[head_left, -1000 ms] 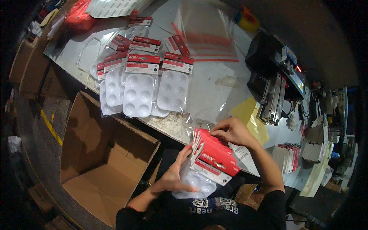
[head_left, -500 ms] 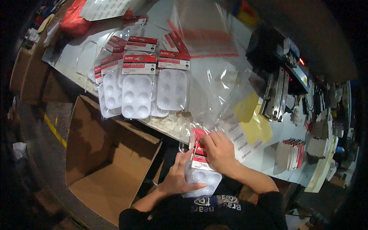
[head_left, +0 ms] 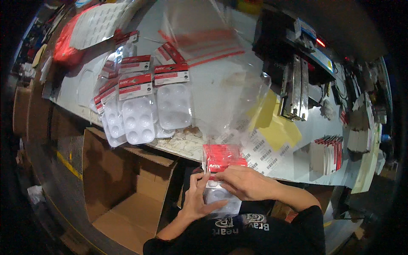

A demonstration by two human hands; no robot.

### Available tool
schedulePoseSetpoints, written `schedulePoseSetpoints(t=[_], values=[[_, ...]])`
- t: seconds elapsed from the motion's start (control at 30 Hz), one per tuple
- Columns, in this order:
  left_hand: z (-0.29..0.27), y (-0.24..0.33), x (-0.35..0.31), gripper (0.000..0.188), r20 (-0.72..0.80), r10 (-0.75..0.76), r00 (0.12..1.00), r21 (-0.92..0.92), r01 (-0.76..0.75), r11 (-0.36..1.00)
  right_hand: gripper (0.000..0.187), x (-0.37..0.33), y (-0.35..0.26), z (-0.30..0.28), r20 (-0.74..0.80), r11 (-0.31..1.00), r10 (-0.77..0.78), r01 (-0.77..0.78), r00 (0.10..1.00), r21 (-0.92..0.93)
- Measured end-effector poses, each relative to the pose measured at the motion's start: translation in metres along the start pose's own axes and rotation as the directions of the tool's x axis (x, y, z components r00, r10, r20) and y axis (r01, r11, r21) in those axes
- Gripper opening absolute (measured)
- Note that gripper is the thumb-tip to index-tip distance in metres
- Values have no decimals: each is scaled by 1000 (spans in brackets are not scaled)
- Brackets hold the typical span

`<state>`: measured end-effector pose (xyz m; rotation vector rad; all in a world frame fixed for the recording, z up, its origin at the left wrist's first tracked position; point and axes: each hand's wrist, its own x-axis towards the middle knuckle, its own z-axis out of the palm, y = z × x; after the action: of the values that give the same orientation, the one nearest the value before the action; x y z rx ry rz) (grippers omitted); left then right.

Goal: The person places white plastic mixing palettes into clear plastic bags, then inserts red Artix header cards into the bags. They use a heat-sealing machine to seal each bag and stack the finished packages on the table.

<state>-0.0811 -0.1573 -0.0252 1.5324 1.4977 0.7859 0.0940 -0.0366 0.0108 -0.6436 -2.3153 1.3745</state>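
Observation:
A white plastic paint palette (head_left: pixel 223 200) in clear film, with a red and white header card (head_left: pixel 225 158), is in front of my body at the table's near edge. My left hand (head_left: pixel 196 199) grips its left side, thumb across the palette and fingers up along the card. My right hand (head_left: pixel 245 182) lies over the right side, its bent fingers pressed together on the lower part of the card. Part of the card is hidden beneath them. Several more packed palettes (head_left: pixel 138 114) with similar cards lie overlapping on the table at the left.
An open cardboard box (head_left: pixel 123 199) stands below the table's edge at left. Clear bags with red strips (head_left: pixel 216 51) spread across the middle. Barcode label sheets (head_left: pixel 261 148), yellow paper (head_left: pixel 276 123), a stack of header cards (head_left: pixel 326 155) and a metal-fronted machine (head_left: pixel 295 87) are at right.
My right hand has moved down from the top of the card to its lower part. The card's red top now shows wider and flatter. The whole view has shifted.

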Motion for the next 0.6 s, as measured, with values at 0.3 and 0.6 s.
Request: schedulePoseSetpoints(t=[0.3,0.6], values=[[6,3,6,131,-92,-9,996,-260,-15,966,23,12,4,21,-394,999,14,-28,919,-29],[5,3,-1,120,-64,-6,998,-57,2,998,25,8,7,23,-443,980,-131,48,887,-194]])
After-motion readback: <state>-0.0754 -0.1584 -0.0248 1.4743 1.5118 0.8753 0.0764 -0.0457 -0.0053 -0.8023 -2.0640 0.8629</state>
